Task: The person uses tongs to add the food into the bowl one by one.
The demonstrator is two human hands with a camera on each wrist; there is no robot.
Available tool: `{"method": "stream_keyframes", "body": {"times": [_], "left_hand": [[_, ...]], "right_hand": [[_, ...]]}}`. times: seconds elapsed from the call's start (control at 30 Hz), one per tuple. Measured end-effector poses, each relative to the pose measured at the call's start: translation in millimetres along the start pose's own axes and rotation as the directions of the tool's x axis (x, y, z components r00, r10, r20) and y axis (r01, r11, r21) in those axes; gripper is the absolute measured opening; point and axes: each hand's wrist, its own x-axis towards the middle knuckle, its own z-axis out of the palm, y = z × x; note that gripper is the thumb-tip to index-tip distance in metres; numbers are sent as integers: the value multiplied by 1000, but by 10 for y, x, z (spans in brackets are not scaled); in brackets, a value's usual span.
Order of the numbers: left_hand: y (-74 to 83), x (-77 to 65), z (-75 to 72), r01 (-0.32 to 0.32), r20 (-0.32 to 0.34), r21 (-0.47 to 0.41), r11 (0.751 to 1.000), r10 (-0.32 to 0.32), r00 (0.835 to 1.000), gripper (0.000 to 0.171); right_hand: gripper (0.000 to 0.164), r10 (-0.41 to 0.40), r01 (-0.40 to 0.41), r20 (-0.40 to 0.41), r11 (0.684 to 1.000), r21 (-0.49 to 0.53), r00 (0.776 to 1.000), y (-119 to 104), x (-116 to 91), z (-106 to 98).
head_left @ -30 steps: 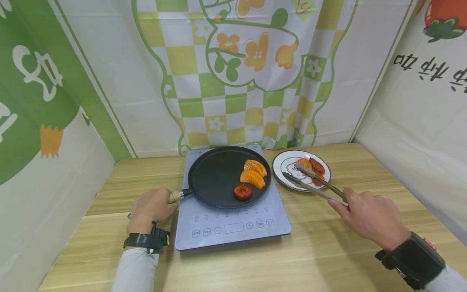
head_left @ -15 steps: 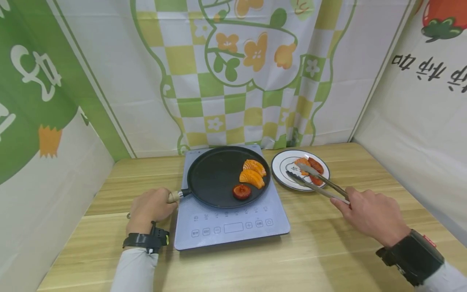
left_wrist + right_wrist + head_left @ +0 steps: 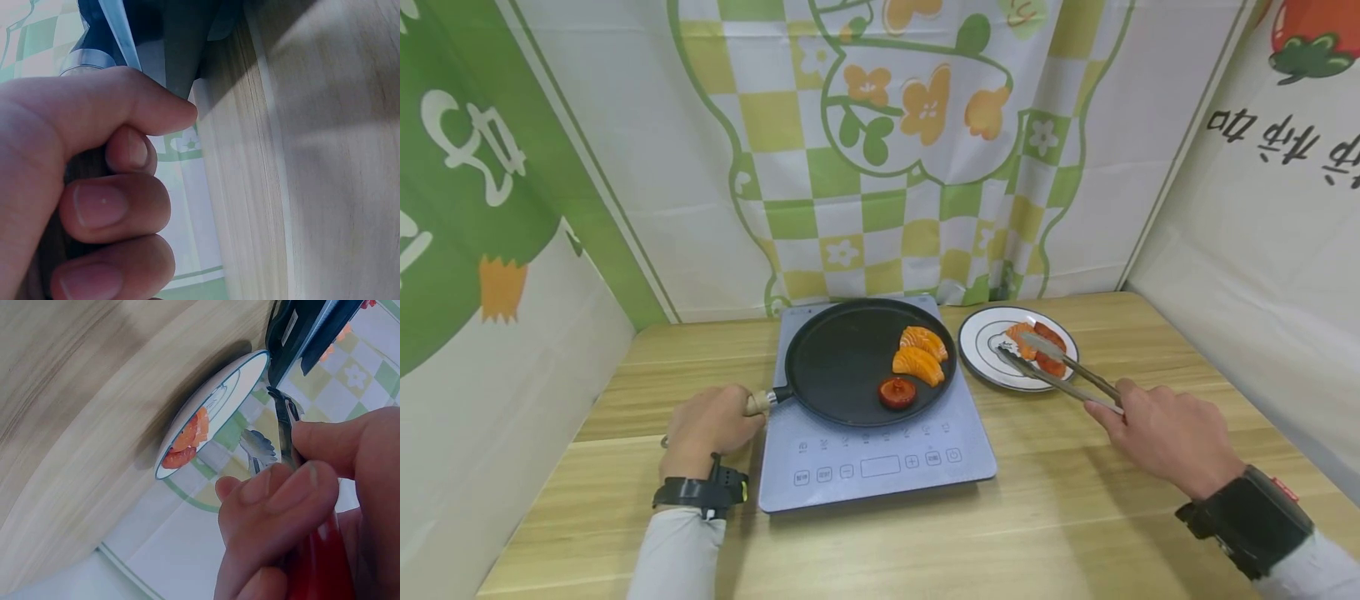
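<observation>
My left hand [image 3: 711, 425] grips the pale wooden handle [image 3: 758, 404] of a flat black frying pan [image 3: 842, 358]. In the pan lie two orange salmon slices [image 3: 919, 367] and a round red piece [image 3: 897, 392], all toward its right side. My right hand [image 3: 1172, 437] holds metal tongs [image 3: 1045, 344], whose red handle [image 3: 322, 569] shows in the right wrist view. The tong tips stand apart over a white plate [image 3: 977, 350]. On it are an orange salmon piece [image 3: 1018, 333] and reddish-brown pieces [image 3: 1051, 336]. Whether the tips touch the food I cannot tell.
Under the pan is a light grey induction cooktop [image 3: 880, 492] with a button panel along its front. The wooden table [image 3: 1045, 533] ends at a green-checked curtain [image 3: 880, 217] behind. White printed sheets [image 3: 1262, 275] border both sides.
The tongs have shifted slightly to the right over the plate, toward the reddish pieces, and their tips have come a little closer together. My left hand and the pan stay put.
</observation>
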Motion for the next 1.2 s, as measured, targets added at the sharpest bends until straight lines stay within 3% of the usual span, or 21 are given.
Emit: {"method": "stream_keyframes", "body": {"times": [1.2], "left_hand": [[1,-4,2,-3,-9,-2,1000,3,1000,33]], "right_hand": [[51,45,-45,11,999,-8,999,168,98,12]]}}
